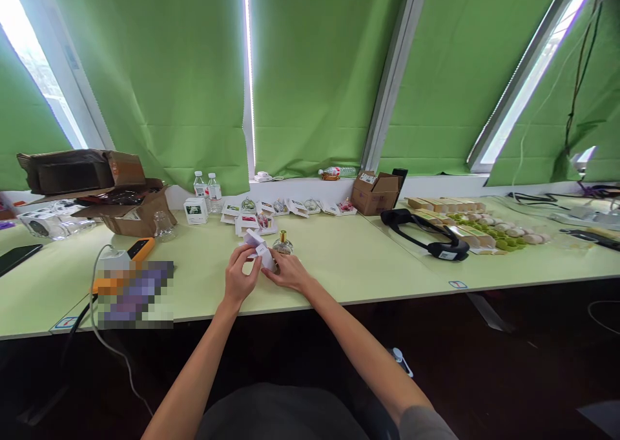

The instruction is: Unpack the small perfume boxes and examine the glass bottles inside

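Fingers (pixel 241 254) partly hide a white box (pixel 265 256) and bottle (pixel 283 244).

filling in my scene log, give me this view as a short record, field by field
left hand: holding the small white box
right hand: on the same box, lower right
nearby: gold-capped glass bottle, just beyond the right hand
surface: pale green table
farther right: black headset
backdrop: green window coverings
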Available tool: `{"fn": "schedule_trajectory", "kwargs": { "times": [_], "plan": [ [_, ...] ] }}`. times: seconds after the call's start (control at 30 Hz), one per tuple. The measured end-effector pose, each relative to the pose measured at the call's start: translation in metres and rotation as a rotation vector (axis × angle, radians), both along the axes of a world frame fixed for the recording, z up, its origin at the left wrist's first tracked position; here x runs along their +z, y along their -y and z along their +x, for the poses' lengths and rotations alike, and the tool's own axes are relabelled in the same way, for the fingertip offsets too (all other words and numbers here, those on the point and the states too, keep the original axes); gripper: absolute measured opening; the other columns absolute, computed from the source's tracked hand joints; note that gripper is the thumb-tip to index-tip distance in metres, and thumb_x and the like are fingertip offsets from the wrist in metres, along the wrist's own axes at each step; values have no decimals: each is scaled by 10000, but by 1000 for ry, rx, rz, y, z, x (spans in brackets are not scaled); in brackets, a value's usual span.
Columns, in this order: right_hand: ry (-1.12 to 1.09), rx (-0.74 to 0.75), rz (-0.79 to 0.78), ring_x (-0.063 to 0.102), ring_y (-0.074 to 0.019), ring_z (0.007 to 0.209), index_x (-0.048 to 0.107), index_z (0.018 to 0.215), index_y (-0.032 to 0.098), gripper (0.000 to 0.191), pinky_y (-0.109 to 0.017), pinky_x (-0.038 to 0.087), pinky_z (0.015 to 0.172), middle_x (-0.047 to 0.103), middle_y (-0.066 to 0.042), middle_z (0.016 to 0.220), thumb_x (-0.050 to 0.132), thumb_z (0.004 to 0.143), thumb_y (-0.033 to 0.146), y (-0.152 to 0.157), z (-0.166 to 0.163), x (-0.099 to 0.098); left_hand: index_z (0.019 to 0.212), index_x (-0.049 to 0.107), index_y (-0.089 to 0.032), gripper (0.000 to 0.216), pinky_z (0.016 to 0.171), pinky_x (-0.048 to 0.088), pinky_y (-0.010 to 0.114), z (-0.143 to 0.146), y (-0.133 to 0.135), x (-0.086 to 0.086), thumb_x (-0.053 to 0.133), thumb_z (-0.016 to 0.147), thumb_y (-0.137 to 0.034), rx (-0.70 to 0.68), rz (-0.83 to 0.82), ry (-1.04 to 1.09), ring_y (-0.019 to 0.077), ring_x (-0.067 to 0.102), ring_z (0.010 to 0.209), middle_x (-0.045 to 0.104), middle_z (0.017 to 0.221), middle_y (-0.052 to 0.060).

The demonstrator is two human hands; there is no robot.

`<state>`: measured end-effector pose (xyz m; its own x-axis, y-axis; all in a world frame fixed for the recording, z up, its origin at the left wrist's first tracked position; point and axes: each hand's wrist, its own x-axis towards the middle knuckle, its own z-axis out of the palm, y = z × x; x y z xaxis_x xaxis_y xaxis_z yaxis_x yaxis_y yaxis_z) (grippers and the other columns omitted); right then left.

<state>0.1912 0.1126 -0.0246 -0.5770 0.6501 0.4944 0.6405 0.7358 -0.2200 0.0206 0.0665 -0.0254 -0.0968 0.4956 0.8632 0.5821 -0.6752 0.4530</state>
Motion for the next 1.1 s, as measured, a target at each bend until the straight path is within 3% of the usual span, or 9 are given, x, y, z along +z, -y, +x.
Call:
{"fn": "schedule_trajectory", "kwargs": {
  "times": [0.27, 0.43, 0.63, 0.73, 0.87, 1.1],
  "plan": [
    [-56, 7, 24, 595, -221, 793, 453, 1178, 163, 409, -295, 402, 667, 642, -93, 928, 557, 858, 393, -3, 0, -4, 1135, 587, -193, 332, 979, 424, 455, -3, -1, 3, 632, 819, -283, 174, 54, -137, 264, 531, 1127, 606, 1177, 112],
    [-112, 43, -26, 570, -196, 736, 459, 1098, 179, 327, -283, 396, 645, 616, -69, 890, 561, 847, 362, -2, 0, -2, 1188, 558, -189, 442, 1014, 375, 473, -3, -1, 3, 673, 789, -337, 228, 47, -92, 296, 465, 1198, 598, 1167, 121],
    [-141, 81, -70, 566, -192, 730, 414, 1165, 190, 413, -281, 398, 641, 610, -59, 917, 590, 800, 271, 0, 1, 0, 1001, 634, -207, 179, 1071, 341, 457, -6, -2, 3, 528, 899, -308, 145, -9, 37, 260, 401, 1296, 506, 1301, 103],
    [-142, 72, -88, 571, -190, 726, 391, 1201, 192, 461, -282, 402, 649, 613, -54, 919, 586, 786, 239, -1, 0, 0, 1039, 618, -204, 208, 1023, 410, 418, -5, -4, 2, 505, 913, -323, 77, -88, 134, 242, 450, 1260, 509, 1298, 108],
    [-124, 46, -92, 584, -189, 721, 376, 1221, 189, 487, -292, 417, 663, 620, -58, 938, 581, 783, 246, -2, 0, -2, 1224, 520, -206, 341, 886, 511, 358, -4, -5, -1, 506, 912, -342, -23, -192, 169, 212, 596, 1070, 572, 1224, 114],
    [-152, 108, -62, 589, -224, 880, 375, 1260, 198, 514, -334, 459, 744, 600, -99, 1086, 562, 781, 200, -3, 2, -3, 1340, 423, -223, 472, 908, 494, 353, -6, -2, 0, 525, 897, -348, -54, -251, 170, 214, 597, 1067, 564, 1267, 100]
  ]
}}
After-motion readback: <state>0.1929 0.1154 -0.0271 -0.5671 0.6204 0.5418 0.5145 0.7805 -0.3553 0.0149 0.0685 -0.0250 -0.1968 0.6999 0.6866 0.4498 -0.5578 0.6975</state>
